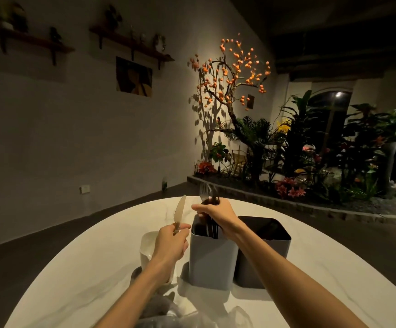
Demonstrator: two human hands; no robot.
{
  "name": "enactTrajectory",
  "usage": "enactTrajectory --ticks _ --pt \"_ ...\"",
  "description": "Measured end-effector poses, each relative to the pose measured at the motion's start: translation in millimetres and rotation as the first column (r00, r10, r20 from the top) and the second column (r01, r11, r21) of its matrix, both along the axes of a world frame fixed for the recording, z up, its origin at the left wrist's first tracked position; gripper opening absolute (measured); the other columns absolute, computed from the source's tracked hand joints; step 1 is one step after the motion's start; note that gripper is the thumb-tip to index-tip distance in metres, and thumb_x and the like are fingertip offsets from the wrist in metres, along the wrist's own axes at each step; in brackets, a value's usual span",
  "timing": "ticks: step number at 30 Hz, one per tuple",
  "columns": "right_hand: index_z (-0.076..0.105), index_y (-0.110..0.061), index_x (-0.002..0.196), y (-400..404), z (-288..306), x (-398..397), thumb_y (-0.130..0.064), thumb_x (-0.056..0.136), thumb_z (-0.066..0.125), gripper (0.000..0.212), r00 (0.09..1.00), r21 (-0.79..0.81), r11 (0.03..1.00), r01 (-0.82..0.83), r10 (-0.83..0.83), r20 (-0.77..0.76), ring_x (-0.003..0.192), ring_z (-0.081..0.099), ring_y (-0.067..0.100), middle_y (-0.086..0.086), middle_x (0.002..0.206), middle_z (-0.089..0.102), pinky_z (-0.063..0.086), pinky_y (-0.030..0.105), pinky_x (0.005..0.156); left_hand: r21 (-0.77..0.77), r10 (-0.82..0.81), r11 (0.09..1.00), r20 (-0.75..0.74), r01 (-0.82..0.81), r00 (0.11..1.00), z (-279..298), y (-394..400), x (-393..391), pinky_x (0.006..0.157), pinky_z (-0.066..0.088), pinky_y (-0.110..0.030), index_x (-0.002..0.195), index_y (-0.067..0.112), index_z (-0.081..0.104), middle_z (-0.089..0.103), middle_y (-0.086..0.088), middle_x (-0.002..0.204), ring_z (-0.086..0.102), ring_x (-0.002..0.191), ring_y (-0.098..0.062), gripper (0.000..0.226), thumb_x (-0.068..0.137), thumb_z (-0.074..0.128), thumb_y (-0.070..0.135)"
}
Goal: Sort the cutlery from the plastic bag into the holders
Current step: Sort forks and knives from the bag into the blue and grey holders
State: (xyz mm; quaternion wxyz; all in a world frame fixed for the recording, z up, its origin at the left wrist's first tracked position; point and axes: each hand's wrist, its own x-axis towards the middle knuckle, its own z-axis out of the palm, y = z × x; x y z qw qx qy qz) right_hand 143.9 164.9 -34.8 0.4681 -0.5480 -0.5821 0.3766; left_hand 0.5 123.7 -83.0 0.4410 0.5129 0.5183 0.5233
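Observation:
My left hand [171, 242] grips a table knife [179, 213] by its handle, blade pointing up, above a white holder [146, 245] at the left. My right hand [215, 213] is closed round a bunch of forks [207, 192], tines up, right over the grey middle holder [210, 261]; their dark handles reach down into it. A dark holder [270, 242] stands to the right, touching the grey one. The crumpled clear plastic bag [192, 316] lies at the near edge, partly under my arms.
The three holders stand on a round white table [92, 268]. Beyond its far rim are a dark floor, a plain wall at left and a bed of plants with an orange-fruited tree [230, 81] at right.

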Motion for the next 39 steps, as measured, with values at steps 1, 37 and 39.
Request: enactTrajectory --ticks 1,37,39 --pt "0.07 -0.011 0.097 -1.0 -0.9 1.4 -0.035 0.082 0.081 0.031 1.0 0.002 1.0 -0.015 0.015 0.009 0.087 0.068 0.015 0.004 0.089 0.072 0.048 0.022 0.073 0.004 0.013 1.0 0.013 -0.013 1.0 -0.4 0.9 -0.3 0.04 0.036 -0.013 0.116 0.014 0.067 0.057 -0.005 0.069 0.047 0.056 -0.012 0.02 0.104 0.052 0.018" --pt "0.067 -0.004 0.11 -61.7 25.9 153.8 -0.016 0.101 0.058 0.018 0.922 0.166 0.96 0.227 -0.267 0.28 0.065 0.075 0.016 0.012 0.095 0.074 0.056 0.024 0.05 0.325 0.036 0.883 -0.765 0.338 0.643 26.1 43.7 54.7 0.109 0.043 -0.037 0.126 0.033 0.062 0.056 0.008 0.138 0.047 0.131 -0.014 0.049 0.082 0.079 0.046" --pt "0.069 -0.004 0.11 -58.3 17.0 159.0 -0.012 0.098 0.062 0.016 0.877 0.173 0.95 0.259 -0.307 0.37 0.063 0.074 0.013 0.011 0.093 0.074 0.054 0.02 0.049 0.237 0.035 0.9 -0.876 0.365 0.481 30.7 49.7 52.8 0.105 0.046 -0.037 0.128 0.036 0.061 0.056 0.01 0.138 0.046 0.13 -0.014 0.06 0.077 0.078 0.06"
